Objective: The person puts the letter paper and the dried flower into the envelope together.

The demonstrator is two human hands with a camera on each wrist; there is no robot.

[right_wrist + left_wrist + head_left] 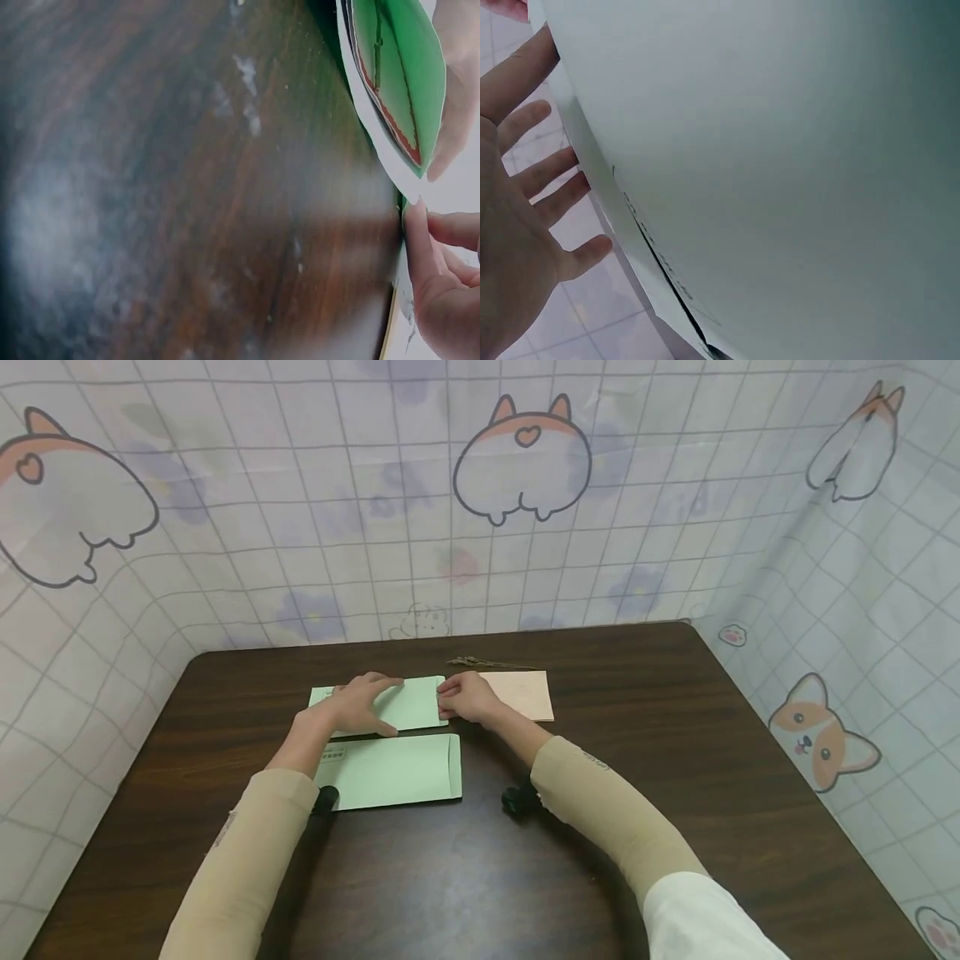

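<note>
Two pale green envelopes lie one behind the other. On the far envelope (418, 703) rests my left hand (356, 706), its thumb and fingers spread apart; the left wrist view shows those fingers (547, 176) along the envelope's edge. At the right end, my right hand (468, 697) pinches the flap between thumb and finger. Its mouth gapes in the right wrist view, where a thin stem (377, 52) and a reddish-brown edge show inside the green paper (427, 82). The near envelope (397, 772) lies flat, printed at its left end, untouched by the fingers.
A cream card (525, 693) lies right of the far envelope, partly behind my right hand. Behind it is a dried plant sprig (480, 662). The dark wooden table (637, 735) ends at a patterned cloth wall (525, 577) at the back and sides.
</note>
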